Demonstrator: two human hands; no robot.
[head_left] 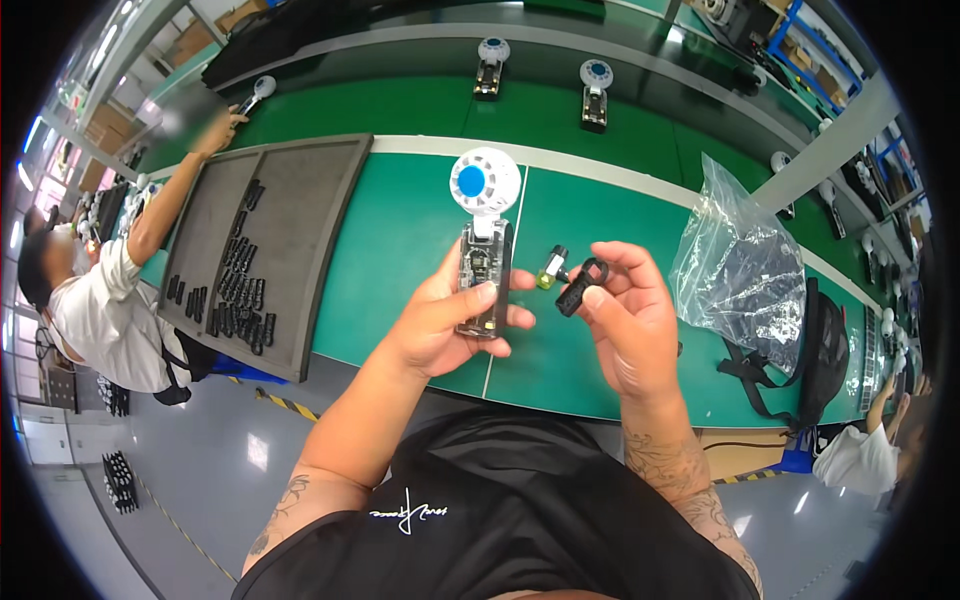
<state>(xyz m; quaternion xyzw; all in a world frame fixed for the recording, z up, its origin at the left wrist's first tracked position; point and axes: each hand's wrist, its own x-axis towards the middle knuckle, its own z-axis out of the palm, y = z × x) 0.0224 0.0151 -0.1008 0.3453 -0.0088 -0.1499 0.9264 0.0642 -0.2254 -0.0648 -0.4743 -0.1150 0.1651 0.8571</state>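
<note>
My left hand (440,318) is closed around the dark, open-fronted handle of a small handheld fan (484,185), its thumb pressed on the front. The fan's round white head, with a blue disc, points away from me. To its right, my right hand (634,325) pinches a small black plastic part (574,296) with a ring-shaped end, apart from the fan. Between the two hands, a small black, silver and yellow-green object (552,267) is near the black part; its kind is unclear.
A grey tray (335,220) with several black parts (240,290) stands left on the green table (400,200). A clear plastic bag (745,265) of dark parts and a black bag (825,350) lie right. Similar fans (490,65) lie on the green belt (420,100). People work at both sides.
</note>
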